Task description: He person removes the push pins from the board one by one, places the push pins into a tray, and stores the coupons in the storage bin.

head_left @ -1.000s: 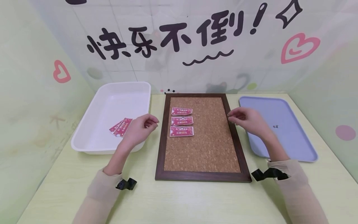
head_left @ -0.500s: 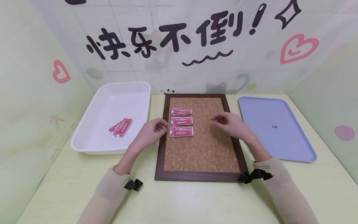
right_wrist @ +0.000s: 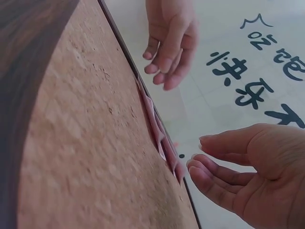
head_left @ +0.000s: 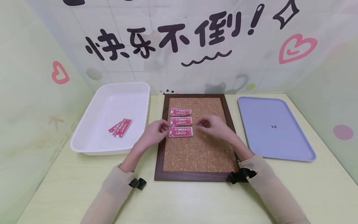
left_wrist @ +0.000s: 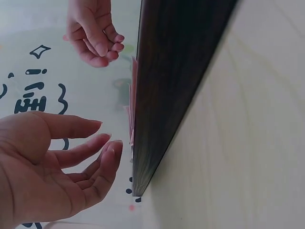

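At the center of the head view a dark-framed cork board [head_left: 201, 152] lies on the pale bench [head_left: 184, 202]; three pink coupons [head_left: 181, 132] sit in a column at its upper left, each with a tiny pale spot near its top edge, too small to make out; the left hand [head_left: 154, 132] hovers over the board's left edge, fingertips just beside the lower coupons; its fingers are loosely curved with the thumb apart, and they hold nothing; the right hand [head_left: 213, 126] is above the cork, its fingertips near the right ends of the middle and bottom coupons; its fingers too are relaxed, thumb and forefinger slightly parted, with nothing in them; in the left wrist view a narrow gap shows between the left fingertips and the coupon edges.

At the left of the head view stands a white tub [head_left: 112, 102], with a few fanned coupons [head_left: 121, 128] at its lower right; at the right lies a blue tray [head_left: 268, 112], bearing a small cluster of shiny bits [head_left: 274, 126].
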Motion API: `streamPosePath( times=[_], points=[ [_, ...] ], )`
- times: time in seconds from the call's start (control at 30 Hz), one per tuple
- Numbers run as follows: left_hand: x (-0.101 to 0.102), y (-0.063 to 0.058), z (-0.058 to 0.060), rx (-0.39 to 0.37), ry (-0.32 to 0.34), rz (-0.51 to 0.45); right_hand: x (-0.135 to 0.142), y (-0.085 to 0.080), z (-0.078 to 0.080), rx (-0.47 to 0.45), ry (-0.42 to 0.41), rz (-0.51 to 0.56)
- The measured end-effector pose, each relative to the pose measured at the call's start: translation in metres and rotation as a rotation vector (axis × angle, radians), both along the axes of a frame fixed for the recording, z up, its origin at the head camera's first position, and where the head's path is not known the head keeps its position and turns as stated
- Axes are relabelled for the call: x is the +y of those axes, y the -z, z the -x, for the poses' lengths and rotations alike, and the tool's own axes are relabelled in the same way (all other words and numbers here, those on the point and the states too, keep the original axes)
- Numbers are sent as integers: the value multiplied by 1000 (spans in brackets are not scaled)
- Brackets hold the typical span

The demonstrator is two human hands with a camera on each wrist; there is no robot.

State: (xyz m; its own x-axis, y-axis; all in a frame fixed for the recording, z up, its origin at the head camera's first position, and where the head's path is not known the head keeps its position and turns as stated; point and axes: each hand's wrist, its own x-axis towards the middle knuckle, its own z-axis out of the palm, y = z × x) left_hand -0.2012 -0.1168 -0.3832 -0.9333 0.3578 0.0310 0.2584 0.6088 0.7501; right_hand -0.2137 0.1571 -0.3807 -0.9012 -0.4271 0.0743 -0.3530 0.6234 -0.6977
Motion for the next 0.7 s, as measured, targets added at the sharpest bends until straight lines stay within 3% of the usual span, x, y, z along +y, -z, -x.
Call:
streamPosePath(
  times=[0.4, 0.7],
  points=[
    [4, 7, 14, -84, -8, 21, -37, 11, 15, -79, -72, -37],
    [3, 9, 19, -106, 18, 23, -54, 16, 23, -87, -58, -101]
  ],
)
